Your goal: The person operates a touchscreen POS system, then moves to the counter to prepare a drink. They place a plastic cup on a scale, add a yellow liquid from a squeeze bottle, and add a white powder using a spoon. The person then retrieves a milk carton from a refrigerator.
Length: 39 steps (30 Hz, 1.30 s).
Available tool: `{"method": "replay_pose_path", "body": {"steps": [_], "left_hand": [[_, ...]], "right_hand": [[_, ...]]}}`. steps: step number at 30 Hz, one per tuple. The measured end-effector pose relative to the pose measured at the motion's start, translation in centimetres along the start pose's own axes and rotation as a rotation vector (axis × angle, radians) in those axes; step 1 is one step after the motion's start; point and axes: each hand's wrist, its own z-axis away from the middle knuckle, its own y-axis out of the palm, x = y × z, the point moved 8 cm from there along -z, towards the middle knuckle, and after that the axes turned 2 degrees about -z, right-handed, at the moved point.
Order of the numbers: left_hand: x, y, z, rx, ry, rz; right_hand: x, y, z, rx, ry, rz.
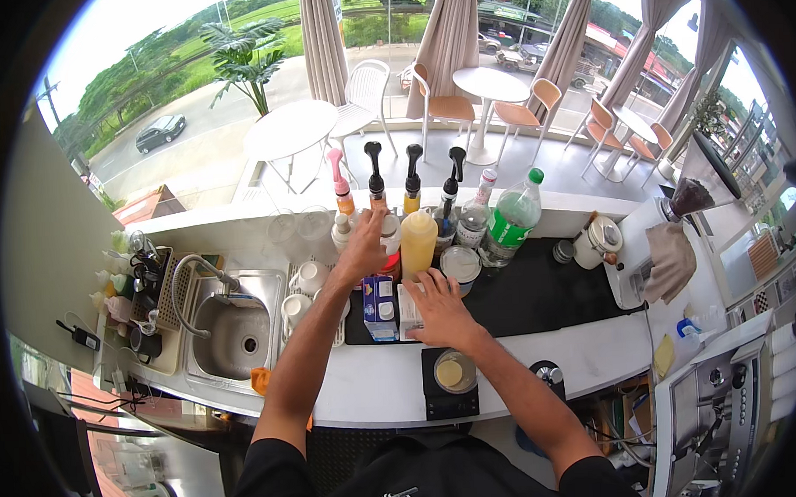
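My left hand (365,248) reaches across the counter to a white-capped container (390,230) among the bottles. Its fingers overlap the container's top and left side, and whether they grip it is hidden. My right hand (441,307) is around a white carton (410,308), thumb at the front and fingers over the top and right. Touching its left side is a blue and white carton (379,307) with a white cap. Behind the right hand stands a squeeze bottle of pale yellow liquid (419,243). A clear cup with yellowish contents (452,373) sits on a black scale (451,407) nearer me.
Several pump bottles (412,182) line the ledge. A green-capped plastic bottle (512,218) and a lidded tub (461,265) stand on the black mat (538,296). White cups (309,276) and a steel sink (233,333) lie left. A coffee grinder (635,260) stands right.
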Motion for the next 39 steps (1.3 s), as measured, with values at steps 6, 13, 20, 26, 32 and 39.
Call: {"method": "replay_pose_path", "body": {"steps": [6, 13, 20, 26, 32, 39], "left_hand": [[0.8, 2.0, 0.0, 0.083, -0.130, -0.227], [-3.1, -3.5, 8.3, 0.004, -0.235, 0.238], [-6.2, 4.1, 28.0, 0.444, -0.635, 1.132], [-5.0, 12.5, 35.2, 0.567, 0.156, -0.230], [-1.6, 13.5, 38.5, 0.450, 0.316, -0.426], [0.2, 12.9, 40.1, 0.422, 0.453, -0.589]], "right_hand": [[2.5, -1.2, -0.2, -0.079, -0.017, 0.021], [-6.0, -1.3, 16.0, -0.266, 0.190, -1.037], [-8.7, 25.1, 38.0, 0.617, 0.753, -0.732], [-13.5, 40.3, 35.6, 0.177, 0.542, -0.294], [-22.0, 43.9, 28.0, -0.494, 0.608, -0.395], [-29.3, 45.9, 25.6, -0.859, 0.603, -0.258]]}}
